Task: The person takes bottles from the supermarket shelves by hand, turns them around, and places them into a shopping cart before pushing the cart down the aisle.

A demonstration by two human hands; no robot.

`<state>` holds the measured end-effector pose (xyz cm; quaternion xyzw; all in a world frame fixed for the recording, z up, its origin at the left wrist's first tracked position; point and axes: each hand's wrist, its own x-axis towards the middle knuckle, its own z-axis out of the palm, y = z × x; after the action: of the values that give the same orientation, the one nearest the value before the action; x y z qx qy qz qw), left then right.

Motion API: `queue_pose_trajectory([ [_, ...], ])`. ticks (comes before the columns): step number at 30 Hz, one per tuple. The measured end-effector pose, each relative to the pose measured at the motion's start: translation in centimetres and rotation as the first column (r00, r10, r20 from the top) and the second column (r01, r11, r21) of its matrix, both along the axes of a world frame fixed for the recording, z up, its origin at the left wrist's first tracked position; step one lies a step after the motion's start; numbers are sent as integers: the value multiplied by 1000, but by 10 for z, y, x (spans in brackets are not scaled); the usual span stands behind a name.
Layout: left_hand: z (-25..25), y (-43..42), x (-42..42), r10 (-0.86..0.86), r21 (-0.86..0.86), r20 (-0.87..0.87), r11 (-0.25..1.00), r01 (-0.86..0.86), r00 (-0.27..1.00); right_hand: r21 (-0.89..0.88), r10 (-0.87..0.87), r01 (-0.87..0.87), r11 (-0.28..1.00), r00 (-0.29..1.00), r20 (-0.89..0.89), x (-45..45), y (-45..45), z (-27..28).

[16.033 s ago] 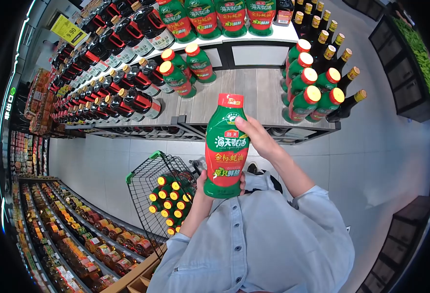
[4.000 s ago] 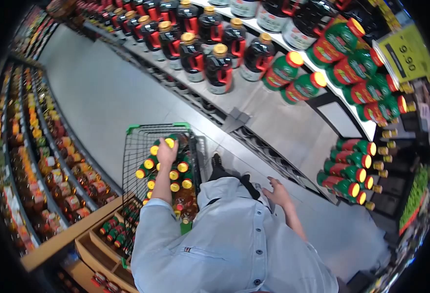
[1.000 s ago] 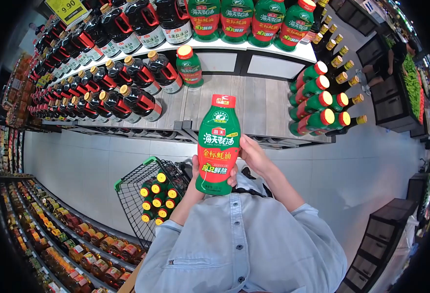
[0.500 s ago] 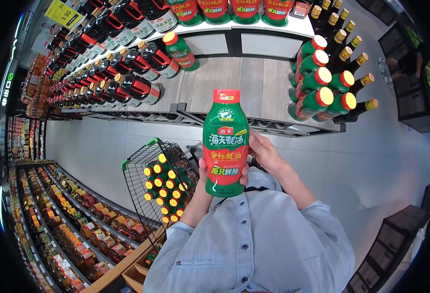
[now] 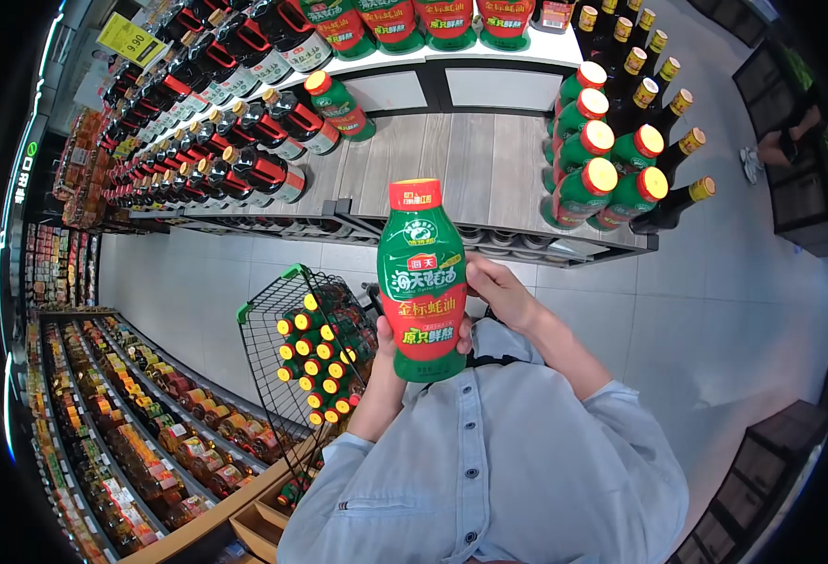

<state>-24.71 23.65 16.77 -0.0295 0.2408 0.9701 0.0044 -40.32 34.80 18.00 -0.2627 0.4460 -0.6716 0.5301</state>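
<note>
A green bottle with a red label and red cap stands upright before my chest, its label facing me. My left hand grips its lower part from the left and behind, with fingertips showing at the right edge. My right hand touches the bottle's right side with thumb and fingers pressed together. Below and to the left is a wire shopping cart holding several similar green bottles with yellow cap tops. One like them stands on the wooden display shelf, and a cluster of them stands at its right end.
Dark soy sauce bottles fill the shelf's left side. Tall dark bottles stand beyond its right end. Tiered bottle racks line the lower left. A person's leg shows at the far right, beside a dark cabinet.
Since the 4.0 s frame, my left hand has left the cart and both hands now hold a bottle; one fewer stands beside the soy sauce. Over the last half second, the bottle has tilted slightly.
</note>
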Motion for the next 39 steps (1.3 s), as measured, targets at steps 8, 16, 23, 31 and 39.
queue_pose_trajectory([
  [8,-20,-3,-4,-124,158,-175,976,152,977,-66,14,-19,998,997,-70,-3,10,1],
  [16,-18,-2,-5,-109,140,-165,981,132,980,-148,13,-26,989,996,-89,-7,8,-6],
  [23,-15,4,-10,-68,33,-56,997,70,996,94,37,-37,995,999,-2,-6,1,23],
  [31,-18,2,-19,-92,63,-150,993,102,984,75,-12,17,997,998,-60,1,6,23],
  [39,-22,0,-20,-100,24,-159,994,105,982,79,11,-11,997,1000,-4,-2,4,22],
])
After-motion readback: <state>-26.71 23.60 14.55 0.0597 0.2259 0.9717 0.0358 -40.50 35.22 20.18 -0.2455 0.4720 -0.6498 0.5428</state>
